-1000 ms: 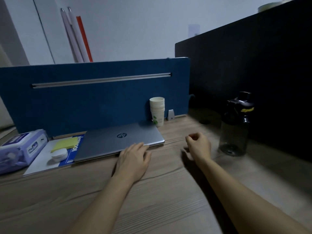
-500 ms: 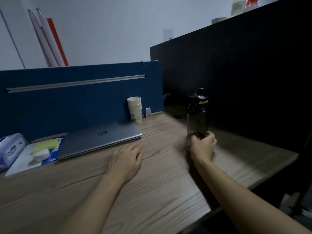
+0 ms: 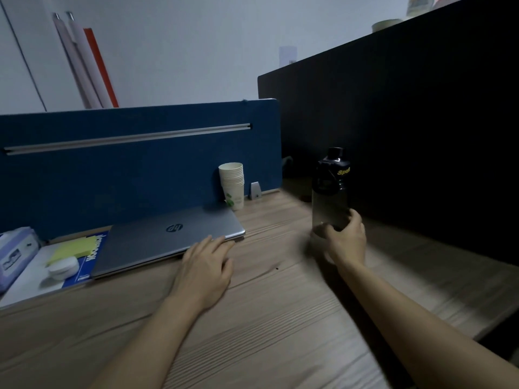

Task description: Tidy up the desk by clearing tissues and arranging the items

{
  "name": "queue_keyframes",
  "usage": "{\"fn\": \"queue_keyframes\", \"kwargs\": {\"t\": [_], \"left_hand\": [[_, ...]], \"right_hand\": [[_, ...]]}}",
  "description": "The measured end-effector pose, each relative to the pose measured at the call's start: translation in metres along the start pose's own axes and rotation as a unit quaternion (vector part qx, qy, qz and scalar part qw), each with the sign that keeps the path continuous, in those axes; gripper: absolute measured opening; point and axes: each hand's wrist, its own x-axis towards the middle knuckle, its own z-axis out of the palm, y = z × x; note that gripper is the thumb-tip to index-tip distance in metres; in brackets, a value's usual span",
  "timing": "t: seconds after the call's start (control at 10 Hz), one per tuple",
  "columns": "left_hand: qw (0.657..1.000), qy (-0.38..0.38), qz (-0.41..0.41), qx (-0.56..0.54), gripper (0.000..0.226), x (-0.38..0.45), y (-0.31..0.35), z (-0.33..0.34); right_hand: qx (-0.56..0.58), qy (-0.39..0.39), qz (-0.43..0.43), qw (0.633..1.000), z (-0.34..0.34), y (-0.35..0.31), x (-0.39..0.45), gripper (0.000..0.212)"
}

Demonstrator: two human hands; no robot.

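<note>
My right hand (image 3: 346,240) grips the lower part of a dark translucent water bottle (image 3: 330,189) with a black lid, which stands upright near the black partition. My left hand (image 3: 206,262) lies flat on the wooden desk (image 3: 280,318), fingertips touching the front edge of a closed grey laptop (image 3: 168,237). A stack of paper cups (image 3: 232,184) stands behind the laptop's right corner. At far left a purple tissue pack (image 3: 14,254) sits beside a blue notebook (image 3: 92,254) carrying a yellow sticky pad (image 3: 74,247) and a small white case (image 3: 64,267).
A blue divider panel (image 3: 126,164) walls off the back of the desk, and a tall black partition (image 3: 407,122) stands along the right. The desk's right edge (image 3: 494,324) drops off near my right forearm. A small metal bracket (image 3: 255,190) sits by the cups.
My right hand reached from the bare desk to the bottle and took hold of it, moving it left toward the cups. My left hand stayed at the laptop's front edge. The view swung right.
</note>
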Motion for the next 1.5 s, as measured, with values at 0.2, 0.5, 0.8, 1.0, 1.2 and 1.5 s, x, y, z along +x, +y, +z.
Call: {"fn": "queue_keyframes", "kwargs": {"t": [0.2, 0.5, 0.8, 1.0, 1.2, 1.5], "left_hand": [[0.998, 0.008, -0.054, 0.006, 0.051, 0.021, -0.037, 0.005], [0.997, -0.010, -0.073, -0.003, 0.047, 0.055, -0.067, 0.022], [0.997, -0.007, -0.071, 0.016, 0.050, 0.075, -0.072, 0.035], [0.997, -0.012, -0.078, 0.007, 0.060, 0.073, -0.072, 0.034], [0.997, -0.016, -0.077, 0.011, 0.053, 0.073, -0.069, 0.032], [0.996, -0.028, -0.088, 0.017, 0.052, 0.072, -0.066, 0.028]], "right_hand": [[-0.040, -0.107, -0.059, 0.992, 0.029, 0.003, 0.022, 0.070], [-0.059, -0.137, -0.067, 0.987, 0.101, 0.001, 0.062, 0.065], [-0.063, -0.149, -0.073, 0.984, 0.168, -0.006, 0.095, 0.054], [-0.075, -0.150, -0.071, 0.983, 0.200, -0.011, 0.109, 0.053], [-0.080, -0.157, -0.070, 0.982, 0.209, -0.010, 0.117, 0.060], [-0.035, -0.175, -0.049, 0.983, 0.193, -0.007, 0.106, 0.045]]}}
